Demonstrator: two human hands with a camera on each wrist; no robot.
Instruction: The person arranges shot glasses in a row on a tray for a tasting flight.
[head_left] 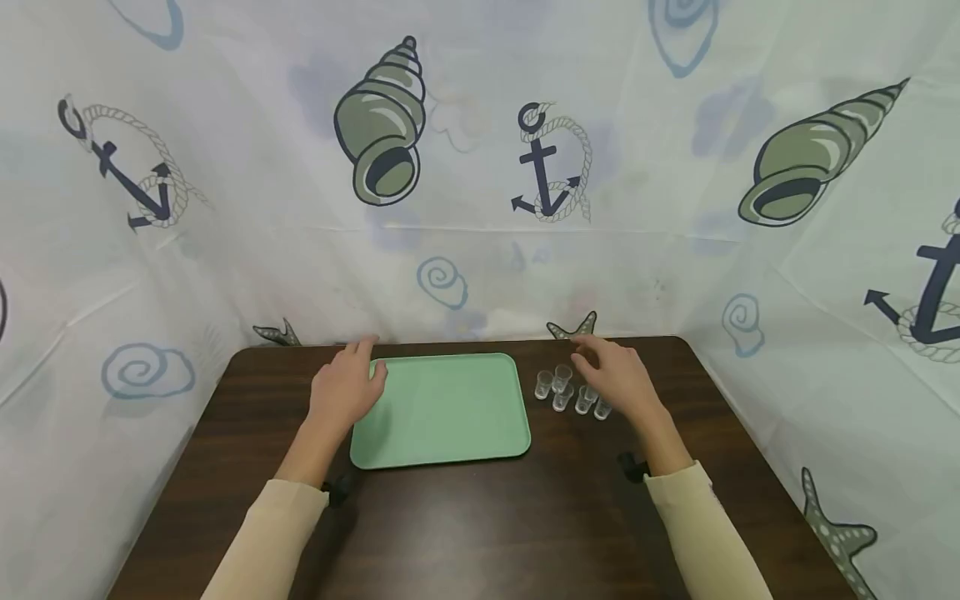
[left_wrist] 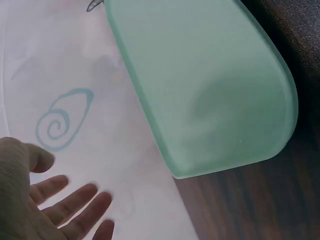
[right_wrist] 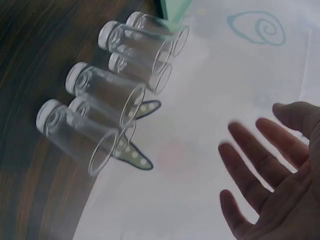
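A flat light-green tray point(head_left: 442, 412) lies on the dark wooden table, left of centre. My left hand point(head_left: 347, 385) hovers at the tray's left edge, fingers spread and holding nothing; the left wrist view shows its fingers point(left_wrist: 75, 210) off the tray's corner. To the right of the tray stand several small clear shot glasses point(head_left: 562, 398), upright in a loose cluster. My right hand point(head_left: 617, 375) is over the right side of that cluster and partly hides it. In the right wrist view its fingers point(right_wrist: 255, 160) are relaxed and apart from the glasses point(right_wrist: 102, 95).
The dark table point(head_left: 480, 533) ends at the back against a white cloth point(head_left: 480, 275) printed with shells, anchors and starfish. This cloth also hangs along the left and right sides. Black wrist straps point(head_left: 633, 467) sit by the cream sleeves point(head_left: 701, 525).
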